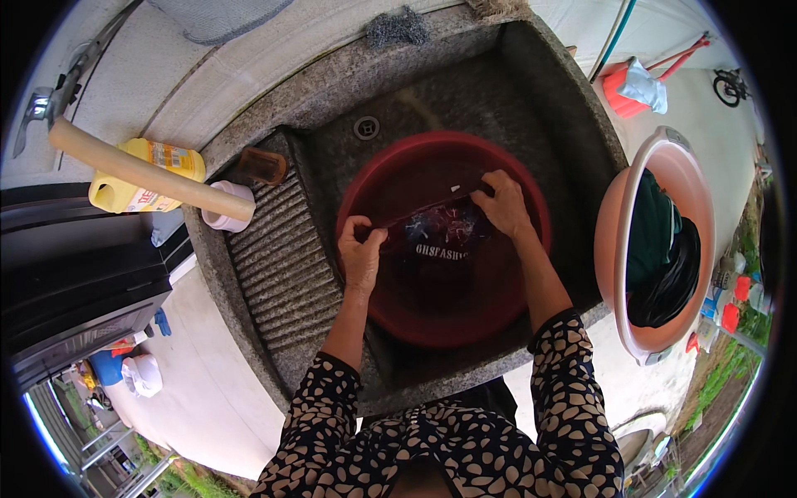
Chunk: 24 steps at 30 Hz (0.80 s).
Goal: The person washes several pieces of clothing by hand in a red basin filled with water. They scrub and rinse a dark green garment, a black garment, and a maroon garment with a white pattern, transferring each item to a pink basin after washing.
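A dark garment with a pale printed pattern (436, 226) is stretched between my two hands, its upper edge drawn nearly taut. My left hand (361, 253) pinches one end near the left side of a red basin (415, 148). At the other end, my right hand (502, 203) grips the cloth, slightly farther away. The garment's lower part hangs into the basin, where its outline is lost in the dark. The basin sits inside a grey stone sink (324, 93).
Left of the basin is a ribbed washboard (278, 270), with a brown dish (262, 166) and pink cup (217, 222) at its far end. A beige hose (145, 162) crosses a yellow jug (184, 159). On the right stands a pink tub (613, 241) of dark clothes (652, 224).
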Motion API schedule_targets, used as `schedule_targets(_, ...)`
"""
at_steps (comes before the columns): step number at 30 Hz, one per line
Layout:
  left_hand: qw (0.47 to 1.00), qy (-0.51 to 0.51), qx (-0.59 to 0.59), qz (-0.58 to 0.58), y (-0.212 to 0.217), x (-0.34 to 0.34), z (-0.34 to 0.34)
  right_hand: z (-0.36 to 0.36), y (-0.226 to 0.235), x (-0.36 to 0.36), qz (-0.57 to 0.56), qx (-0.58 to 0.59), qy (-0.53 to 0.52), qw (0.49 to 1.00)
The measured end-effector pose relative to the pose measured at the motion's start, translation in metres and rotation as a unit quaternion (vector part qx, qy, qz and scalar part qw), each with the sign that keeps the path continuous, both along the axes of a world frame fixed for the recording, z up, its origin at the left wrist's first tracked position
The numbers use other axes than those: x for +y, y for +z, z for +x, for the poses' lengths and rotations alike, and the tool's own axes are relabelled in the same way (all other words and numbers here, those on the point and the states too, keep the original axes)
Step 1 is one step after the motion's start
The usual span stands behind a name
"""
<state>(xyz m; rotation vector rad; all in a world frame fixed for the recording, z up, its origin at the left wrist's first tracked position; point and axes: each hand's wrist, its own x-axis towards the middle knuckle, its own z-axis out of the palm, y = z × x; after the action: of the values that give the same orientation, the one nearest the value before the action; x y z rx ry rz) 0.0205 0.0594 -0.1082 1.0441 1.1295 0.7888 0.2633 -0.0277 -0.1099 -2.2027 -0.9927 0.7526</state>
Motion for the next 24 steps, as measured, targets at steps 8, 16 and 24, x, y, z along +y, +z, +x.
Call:
schedule_targets(8,0.985,-0.025,-0.103,0.139,0.168,0.037,0.004,0.012,0.186,0.016,0.209,-0.128,0.034,0.969)
schedule_targets(16,0.948,-0.047,-0.206,0.239,0.264,0.042,0.013,0.003,0.273,-0.014,0.332,-0.052,-0.060,0.940)
schedule_targets(24,0.914,-0.375,0.068,0.135,0.180,0.007,-0.018,-0.013,0.181,-0.057,0.189,0.106,0.132,0.967)
